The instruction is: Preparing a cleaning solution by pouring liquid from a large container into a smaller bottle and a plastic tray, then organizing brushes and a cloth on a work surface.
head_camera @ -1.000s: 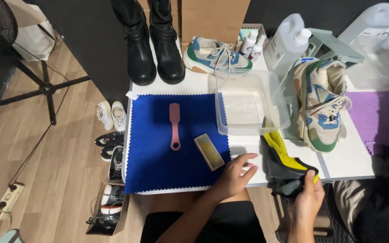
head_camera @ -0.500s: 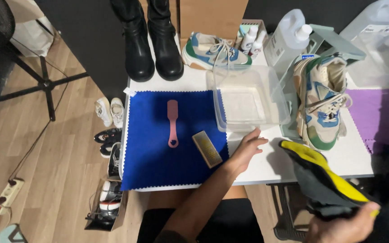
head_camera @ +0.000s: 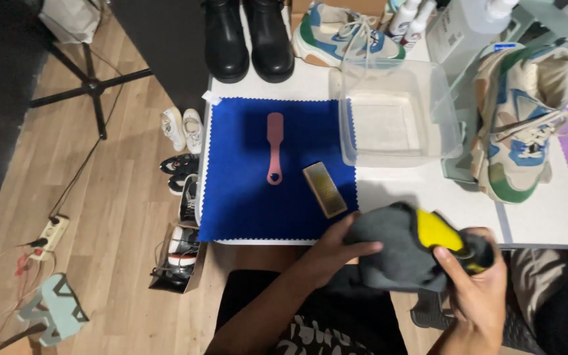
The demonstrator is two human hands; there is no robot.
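Both my hands hold a grey and yellow glove over my lap at the table's near edge. My left hand grips its left end, fingers curled over the grey fabric. My right hand pinches its right end by the yellow patch. On the table lies a blue cloth with a pink brush and a small tan wooden brush on it.
A clear plastic tub stands right of the cloth. A multicoloured sneaker is propped at the right, another at the back beside black boots and bottles. Shoes and a power strip lie on the floor left.
My left hand left the table edge and took hold of the glove. My right hand brought the glove up and left, in front of me.
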